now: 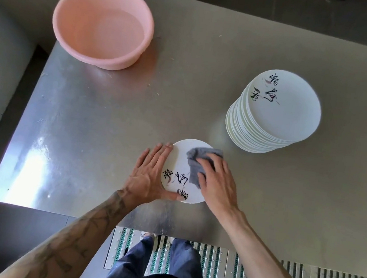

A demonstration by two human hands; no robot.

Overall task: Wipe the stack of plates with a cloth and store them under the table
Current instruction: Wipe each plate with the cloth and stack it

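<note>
Plate (179,159) flat near table (86,126) front edge; left hand (147,176) steadies rim, fingers straight; right hand (216,185) clutches cloth (193,170) on it; stack (274,113) toward right edge; probably stiff, slick, breakable; lift by rim.

White plates (280,119) with black brush script, grey cloth (194,163), pale pink basin (99,59), brushed silver table (101,116)

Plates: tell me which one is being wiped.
The single plate lying alone, apart from the stack: the right hand holds a grey cloth on it, the left hand steadies its rim.
</note>
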